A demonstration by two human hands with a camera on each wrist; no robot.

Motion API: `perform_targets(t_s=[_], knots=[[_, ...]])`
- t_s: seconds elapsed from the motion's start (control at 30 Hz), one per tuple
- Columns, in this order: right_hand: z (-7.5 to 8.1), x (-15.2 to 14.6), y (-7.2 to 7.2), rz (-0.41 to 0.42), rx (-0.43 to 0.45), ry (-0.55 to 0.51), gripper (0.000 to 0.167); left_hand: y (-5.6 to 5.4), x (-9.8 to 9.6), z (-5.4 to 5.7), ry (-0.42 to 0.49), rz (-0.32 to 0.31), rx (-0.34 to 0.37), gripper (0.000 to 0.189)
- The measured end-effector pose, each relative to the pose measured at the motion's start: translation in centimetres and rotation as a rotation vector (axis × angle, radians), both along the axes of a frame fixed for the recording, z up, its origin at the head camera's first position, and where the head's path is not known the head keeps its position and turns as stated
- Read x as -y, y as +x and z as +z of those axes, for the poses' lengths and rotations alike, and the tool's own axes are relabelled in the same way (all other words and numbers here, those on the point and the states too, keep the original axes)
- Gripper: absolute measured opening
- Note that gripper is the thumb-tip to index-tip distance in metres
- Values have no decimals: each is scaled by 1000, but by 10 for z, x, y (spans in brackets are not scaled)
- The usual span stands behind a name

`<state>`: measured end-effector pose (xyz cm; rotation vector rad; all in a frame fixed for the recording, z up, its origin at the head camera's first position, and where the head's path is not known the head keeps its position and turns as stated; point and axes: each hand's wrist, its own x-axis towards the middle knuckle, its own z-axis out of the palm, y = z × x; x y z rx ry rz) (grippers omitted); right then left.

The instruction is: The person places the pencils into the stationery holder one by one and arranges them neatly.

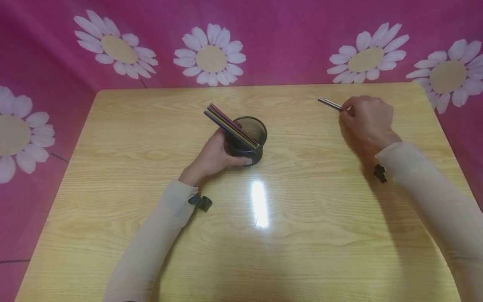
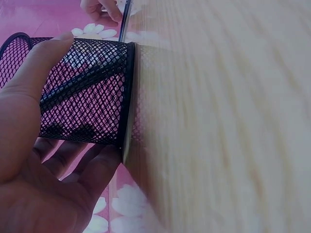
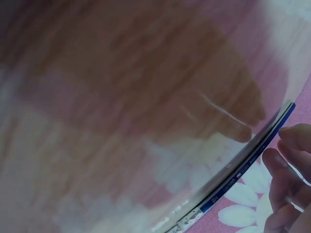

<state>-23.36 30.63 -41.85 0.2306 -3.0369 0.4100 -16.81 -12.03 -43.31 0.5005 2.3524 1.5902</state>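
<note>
My left hand [image 1: 214, 158] grips a black mesh pencil cup [image 1: 256, 156] from its left side, thumb along the near wall. Several coloured pencils [image 1: 230, 128] lean in the cup and stick out toward the upper left. Through the mesh [image 2: 97, 109] in the left wrist view, they show as dark slanted lines. Toward the far right, my right hand [image 1: 370, 119] hovers low with bent fingers at the near end of a few pencils [image 1: 329, 104] lying on the table. In the right wrist view its fingertips [image 3: 275, 158] come right beside a blue pencil [image 3: 248, 167] with small print.
The wood-grain table [image 1: 302, 251] is glossy and reflects a bright light patch [image 1: 260, 205] in front of the cup. A pink cloth with white flowers [image 1: 210, 58] hangs behind the table and at its sides. Dark straps [image 1: 201, 202] show at the sleeves.
</note>
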Motion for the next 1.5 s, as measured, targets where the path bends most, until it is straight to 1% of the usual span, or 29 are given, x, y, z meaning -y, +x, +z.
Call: perform_targets(t_s=[0.2,0.37,0.4,0.43,0.6,0.63,0.67,0.73,0.83,0.9,0.97,1.27,1.43,1.5], knots=[[-3,-1,-3,10,-43,28,21,0,0,0,2,-1,-5,91],[-5,0,-4,30,-100,37,18,0,0,-1,8,1,-10,90],[-6,1,-4,34,-109,40,18,-2,2,-5,21,-1,-6,93],[-6,1,-4,38,-120,42,18,-2,2,-6,19,-1,-7,93],[-6,1,-5,48,-129,57,17,-2,2,-5,13,-3,-8,94],[-6,1,-4,50,-134,57,17,0,0,-1,-2,0,-13,91],[-7,1,-5,54,-139,57,17,1,1,-1,-3,0,-13,91],[-7,2,-4,62,-151,55,16,-2,2,-6,-1,3,-12,93],[-8,2,-5,75,-164,56,15,-2,2,-6,-3,3,-12,93],[-9,2,-6,77,-161,58,16,-1,2,-6,0,2,-11,94],[-9,2,-6,78,-159,59,16,1,0,-1,-2,-3,-11,92],[-10,0,-7,100,-160,76,16,1,-1,-1,-17,14,4,91],[-6,3,-7,110,-131,100,18,-1,0,-3,-21,12,-5,91],[-3,5,-7,116,-134,94,19,-1,0,-3,-27,14,-8,92]])
